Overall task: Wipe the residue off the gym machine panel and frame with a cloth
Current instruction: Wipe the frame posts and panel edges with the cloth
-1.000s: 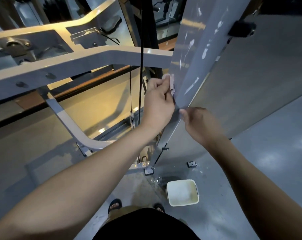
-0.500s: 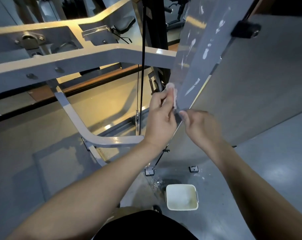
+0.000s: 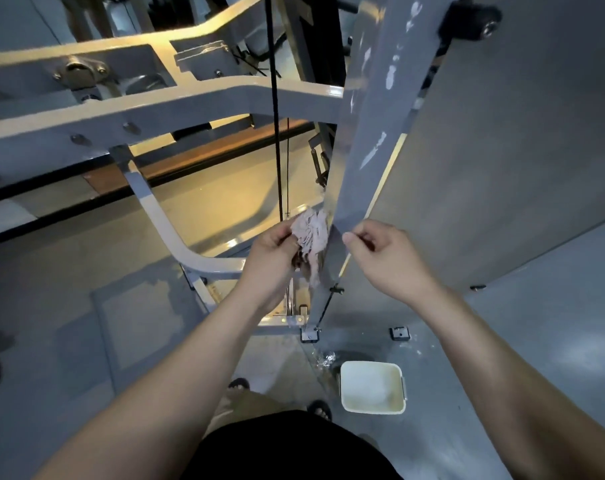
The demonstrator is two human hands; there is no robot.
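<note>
1. At the lower end of the grey panel (image 3: 374, 109), the left hand (image 3: 271, 261) now sits further down than a second ago. The cloth (image 3: 311, 233) was then mostly hidden under fingers pressed to the panel's edge, and now shows as a crumpled pinkish wad.
2. The left hand grips the cloth from its left side with curled fingers and thumb. The wad juts up and to the right of that hand and touches the panel's left edge, and a tail of it hangs down beside the hand.
3. The right hand (image 3: 389, 263) is just right of the cloth, across the panel's narrow end. As before, its fingers are curled and its thumb tip meets the forefinger at the panel's lower corner.
4. White residue streaks (image 3: 374, 150) sit higher on the panel, well above both hands. The pale frame (image 3: 190, 98) meets the panel up there from the left.
5. Whether the right hand's pinch holds the panel's edge, or anything at all, cannot be told. The left fingertips are hidden behind the cloth.
</note>
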